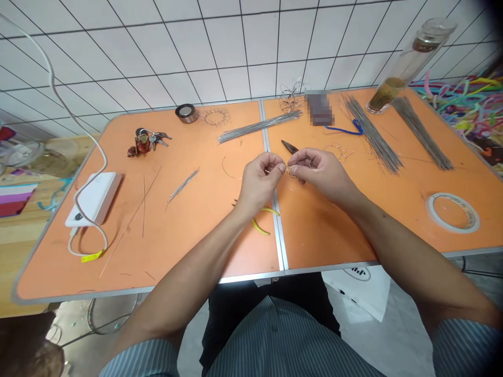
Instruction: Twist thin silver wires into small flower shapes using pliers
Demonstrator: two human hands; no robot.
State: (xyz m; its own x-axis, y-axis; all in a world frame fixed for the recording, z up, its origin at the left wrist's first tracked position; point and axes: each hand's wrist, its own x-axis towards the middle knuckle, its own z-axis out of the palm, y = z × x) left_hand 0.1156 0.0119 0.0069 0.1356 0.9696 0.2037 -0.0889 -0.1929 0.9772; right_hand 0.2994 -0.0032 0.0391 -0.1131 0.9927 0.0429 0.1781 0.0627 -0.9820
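My left hand (261, 183) and my right hand (322, 172) meet over the middle of the table, fingertips almost touching. Both pinch a thin wire (288, 169), bent into small loops where it shows between them. A fine curved strand (227, 168) sticks out left of my left hand; I cannot tell whether it belongs to the held wire. Dark-nosed pliers (289, 146) lie partly hidden behind my right fingers. Beneath my left wrist rests a yellow-handled tool (260, 228), its middle covered by the wrist.
Bundles of straight wire lie at the back (259, 127) and right (373, 133). Wire rings (215, 117), dark tape (186, 113), keys (151, 140) and a white power bank (96, 198) surround the work. A glass bottle (389, 94) stands back right; a white tape roll (434, 210) lies right.
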